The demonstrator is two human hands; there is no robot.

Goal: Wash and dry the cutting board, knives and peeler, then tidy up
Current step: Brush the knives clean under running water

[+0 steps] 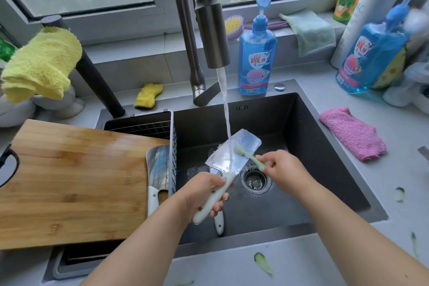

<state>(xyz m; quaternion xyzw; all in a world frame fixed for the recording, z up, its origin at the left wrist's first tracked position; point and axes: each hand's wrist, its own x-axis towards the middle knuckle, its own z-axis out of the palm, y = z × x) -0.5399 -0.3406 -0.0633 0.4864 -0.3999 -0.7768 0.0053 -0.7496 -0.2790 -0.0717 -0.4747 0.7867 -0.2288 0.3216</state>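
Note:
My left hand [204, 193] grips the white handle of a cleaver [234, 151] and holds its blade under the running water over the dark sink [313, 146]. My right hand [283, 169] pinches a pale green brush [248, 155] whose bristles touch the blade. A second cleaver [159, 165] lies on the right edge of the wooden cutting board [69, 181], which rests across the sink's left side. Another white knife handle [218, 223] lies in the sink below my left hand. No peeler is visible.
The faucet [211, 30] hangs over the sink with water flowing. A wire basket [171, 146] sits at the sink's left. On the counter: blue soap bottles [256, 53], a pink cloth [352, 132], a yellow sponge [148, 95], a yellow towel [41, 65]. Green peel scraps [263, 262] lie in front.

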